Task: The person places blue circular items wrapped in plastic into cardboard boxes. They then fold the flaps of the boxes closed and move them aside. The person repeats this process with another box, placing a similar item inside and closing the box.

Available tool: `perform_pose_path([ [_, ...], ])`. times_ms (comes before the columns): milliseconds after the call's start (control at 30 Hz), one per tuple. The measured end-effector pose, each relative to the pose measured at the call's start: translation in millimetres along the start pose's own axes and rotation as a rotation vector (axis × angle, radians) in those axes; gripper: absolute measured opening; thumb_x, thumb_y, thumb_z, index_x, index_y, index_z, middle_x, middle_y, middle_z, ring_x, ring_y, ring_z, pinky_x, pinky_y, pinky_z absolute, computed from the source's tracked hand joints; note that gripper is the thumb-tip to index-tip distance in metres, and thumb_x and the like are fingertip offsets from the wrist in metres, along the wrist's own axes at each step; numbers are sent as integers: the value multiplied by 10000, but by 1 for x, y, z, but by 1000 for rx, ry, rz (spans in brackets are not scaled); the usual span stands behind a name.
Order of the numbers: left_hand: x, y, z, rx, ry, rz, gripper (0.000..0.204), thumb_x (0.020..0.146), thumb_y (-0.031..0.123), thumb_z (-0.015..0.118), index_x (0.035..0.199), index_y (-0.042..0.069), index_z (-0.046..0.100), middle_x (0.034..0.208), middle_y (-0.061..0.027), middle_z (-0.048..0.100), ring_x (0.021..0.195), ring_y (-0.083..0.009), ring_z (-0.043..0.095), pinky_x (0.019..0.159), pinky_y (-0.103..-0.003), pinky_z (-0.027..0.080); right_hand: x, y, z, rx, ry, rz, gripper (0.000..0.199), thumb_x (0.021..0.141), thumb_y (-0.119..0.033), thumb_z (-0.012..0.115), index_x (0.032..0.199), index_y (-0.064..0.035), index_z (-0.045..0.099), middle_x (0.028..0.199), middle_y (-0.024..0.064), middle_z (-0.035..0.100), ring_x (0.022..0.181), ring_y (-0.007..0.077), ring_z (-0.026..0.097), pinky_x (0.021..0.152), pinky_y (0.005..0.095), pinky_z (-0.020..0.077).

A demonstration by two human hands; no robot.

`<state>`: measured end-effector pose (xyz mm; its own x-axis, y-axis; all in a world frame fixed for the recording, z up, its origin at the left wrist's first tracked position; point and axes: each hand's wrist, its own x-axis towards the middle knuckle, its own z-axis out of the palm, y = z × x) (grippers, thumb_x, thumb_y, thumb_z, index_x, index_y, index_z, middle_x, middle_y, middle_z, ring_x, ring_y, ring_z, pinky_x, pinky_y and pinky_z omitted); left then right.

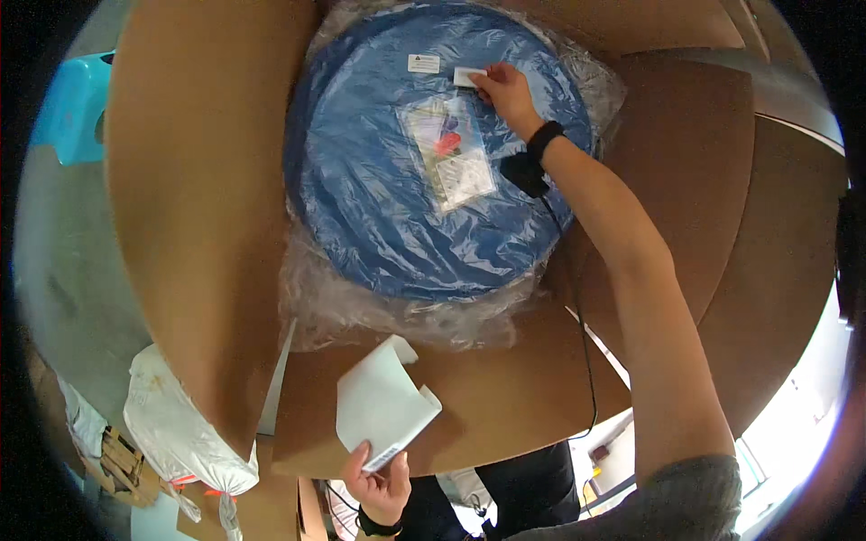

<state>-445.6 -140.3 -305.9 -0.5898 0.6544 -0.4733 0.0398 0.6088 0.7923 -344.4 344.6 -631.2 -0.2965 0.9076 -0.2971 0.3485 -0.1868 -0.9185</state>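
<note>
A large round blue item (pixel 356 180), wrapped in clear plastic, lies inside a cardboard box. On its upper part my right hand (pixel 511 97) pinches a small white label (pixel 468 77), which rests on or just over the plastic. Beside that label is another white label with print (pixel 423 63). A colourful leaflet in a clear bag (pixel 451 158) lies near the middle of the round item. Lower down, my left hand (pixel 379 487) grips a curled white sheet (pixel 383 397) by its bottom edge, between thumb and fingers, above a box flap.
Open cardboard flaps (pixel 198 225) stand around the round item. From the black device at my right wrist (pixel 525 175) a black cable (pixel 586 361) hangs down. A blue plastic stool (pixel 72 108) stands at the far left, and a tied white bag (pixel 180 424) at the lower left.
</note>
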Motion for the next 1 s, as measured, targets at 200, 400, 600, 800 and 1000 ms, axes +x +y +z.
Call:
perform_pose_path([
  [200, -2, -10, -4, 260, -58, 166, 494, 780, 81, 698, 1159, -40, 406, 1064, -211, 523, 902, -252, 607, 755, -301, 514, 29, -3, 8, -18, -28, -18, 271, 754, -204, 731, 820, 16, 587, 683, 62, 609, 572, 111, 548, 504, 257, 441],
  [400, 11, 1, 0, 235, -74, 163, 477, 786, 125, 712, 1125, -88, 453, 1011, -187, 571, 813, -231, 623, 677, -273, 516, 44, 21, 5, -325, 69, -98, 392, 674, -338, 761, 818, -6, 613, 744, 125, 647, 661, 222, 618, 588, 330, 479],
  [600, 13, 2, 3, 223, -50, 147, 483, 793, 147, 701, 1147, -53, 440, 1001, -184, 553, 783, -235, 602, 668, -282, 501, 24, -19, 16, -897, 134, -38, 598, 644, -555, 703, 905, -26, 604, 840, 170, 653, 792, 344, 627, 678, 429, 485],
  [800, 15, 11, 8, 163, -90, 70, 562, 812, 23, 645, 1251, -31, 297, 1076, -235, 510, 945, -270, 591, 817, -313, 494, -39, 1, -80, -899, 226, 150, 525, 724, -455, 680, 981, -22, 532, 912, 164, 647, 880, 364, 612, 745, 439, 479],
  [1000, 12, 13, 8, 122, -140, 24, 522, 856, 1, 574, 1292, -17, 288, 1105, -200, 493, 959, -239, 559, 817, -310, 466, -181, 80, -165, -504, 403, 417, 606, 677, -330, 776, 1085, 18, 493, 953, 133, 597, 864, 279, 588, 771, 361, 471],
])
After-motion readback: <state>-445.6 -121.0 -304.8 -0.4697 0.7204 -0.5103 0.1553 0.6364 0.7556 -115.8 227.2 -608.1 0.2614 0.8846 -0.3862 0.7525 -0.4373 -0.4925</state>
